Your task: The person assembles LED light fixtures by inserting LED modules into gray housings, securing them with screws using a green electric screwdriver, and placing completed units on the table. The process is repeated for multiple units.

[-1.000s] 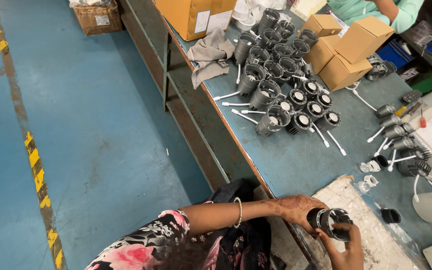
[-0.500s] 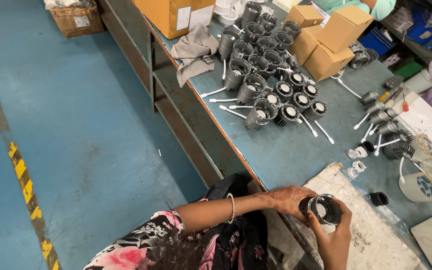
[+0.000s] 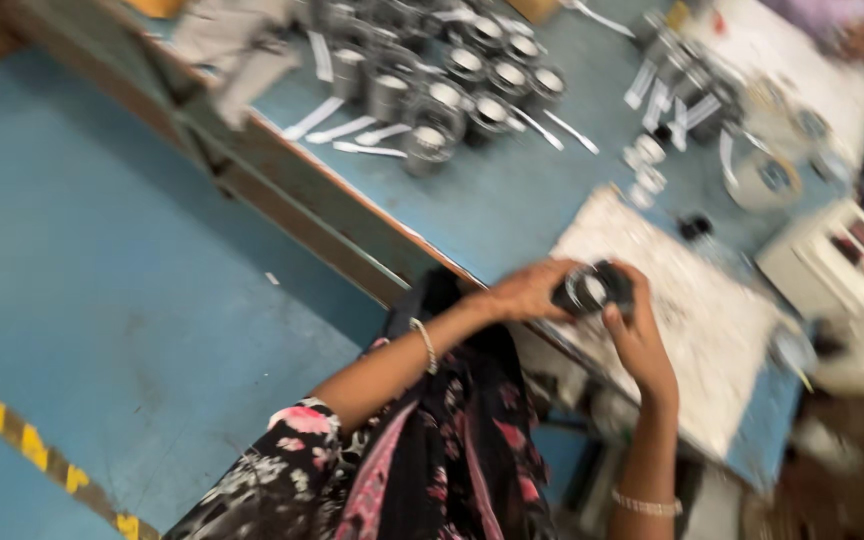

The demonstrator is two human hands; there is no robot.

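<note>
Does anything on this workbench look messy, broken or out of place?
Nothing clearly broken, though the picture is blurred. The left hand and right hand hold a round dark part over a scuffed white mat. White strips lie scattered beside the grouped metal cans.

Blue table (image 3: 512,200); black-and-silver round fitting (image 3: 592,290); pink floral black sleeve (image 3: 302,440); yellow-striped blue floor (image 3: 102,300)
</note>
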